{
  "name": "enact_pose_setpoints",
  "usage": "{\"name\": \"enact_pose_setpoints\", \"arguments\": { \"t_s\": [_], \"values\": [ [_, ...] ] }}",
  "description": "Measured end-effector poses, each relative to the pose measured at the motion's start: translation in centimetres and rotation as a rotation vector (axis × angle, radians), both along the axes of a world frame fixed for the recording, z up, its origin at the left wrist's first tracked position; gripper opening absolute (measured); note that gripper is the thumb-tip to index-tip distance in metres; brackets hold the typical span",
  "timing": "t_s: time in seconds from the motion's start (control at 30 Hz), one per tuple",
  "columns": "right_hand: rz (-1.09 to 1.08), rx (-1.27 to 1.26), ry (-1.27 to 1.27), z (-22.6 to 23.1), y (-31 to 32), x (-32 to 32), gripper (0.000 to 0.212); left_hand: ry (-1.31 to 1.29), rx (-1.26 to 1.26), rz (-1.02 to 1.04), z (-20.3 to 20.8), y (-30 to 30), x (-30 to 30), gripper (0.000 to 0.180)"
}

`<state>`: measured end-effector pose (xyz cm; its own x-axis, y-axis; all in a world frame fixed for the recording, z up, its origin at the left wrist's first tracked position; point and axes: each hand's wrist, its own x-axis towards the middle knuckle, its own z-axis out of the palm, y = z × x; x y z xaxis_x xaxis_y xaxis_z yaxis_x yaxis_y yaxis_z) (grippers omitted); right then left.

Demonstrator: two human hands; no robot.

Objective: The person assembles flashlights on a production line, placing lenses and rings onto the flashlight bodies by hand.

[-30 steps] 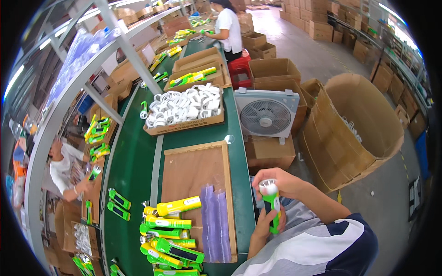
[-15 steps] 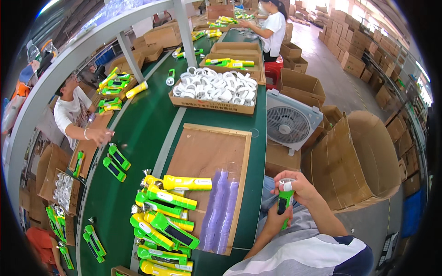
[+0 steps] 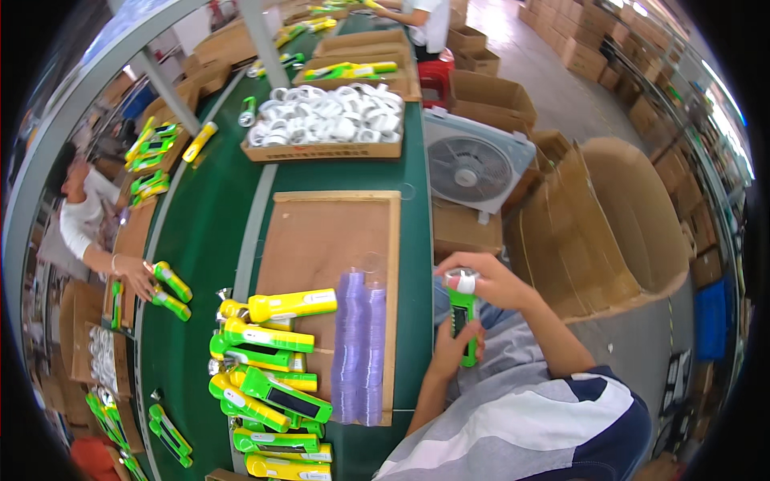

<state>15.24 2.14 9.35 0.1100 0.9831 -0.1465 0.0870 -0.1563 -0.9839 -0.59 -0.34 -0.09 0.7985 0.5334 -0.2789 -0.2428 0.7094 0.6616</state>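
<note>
My left hand [image 3: 451,349] is closed around the handle of a green flashlight [image 3: 461,309], held upright above my lap. Over its top end, my right hand [image 3: 496,280] curls its fingers round a white ring [image 3: 463,281] at the flashlight's head. Left of my hands, two rows of stacked thin clear purplish discs [image 3: 358,353] lie on a wooden board [image 3: 313,216]. A heap of green and yellow flashlights [image 3: 269,393] covers the board's left edge and the bench beside it.
A carton of white rings [image 3: 321,151] stands beyond the board. Across the green belt [image 3: 204,216], a co-worker's hand [image 3: 136,272] touches two green flashlights [image 3: 171,293]. A box fan [image 3: 473,164] and a large open carton [image 3: 597,232] are to my right.
The whole view has shifted, with the scene sliding left and up. My hands keep their hold on the flashlight and ring. The co-worker's hand has come down onto the two flashlights.
</note>
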Motion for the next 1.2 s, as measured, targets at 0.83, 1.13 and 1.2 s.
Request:
{"name": "enact_pose_setpoints", "arguments": {
  "t_s": [0.83,1.13,1.2],
  "values": [
    [0.318,0.052,0.397,0.5,26.3,-17.4,0.023,-0.913,-0.569,0.088,-1.5,2.9,-1.7,0.05],
    [0.219,0.603,-0.348,-4.6,38.6,-34.6,0.027,-0.456,-0.249,0.359,-2.6,3.0,-1.6,0.053],
    [0.634,0.565,-0.444,-4.7,37.4,-40.2,0.033,-0.458,-0.234,0.446,-4.4,3.8,-1.6,0.054]
  ]
}}
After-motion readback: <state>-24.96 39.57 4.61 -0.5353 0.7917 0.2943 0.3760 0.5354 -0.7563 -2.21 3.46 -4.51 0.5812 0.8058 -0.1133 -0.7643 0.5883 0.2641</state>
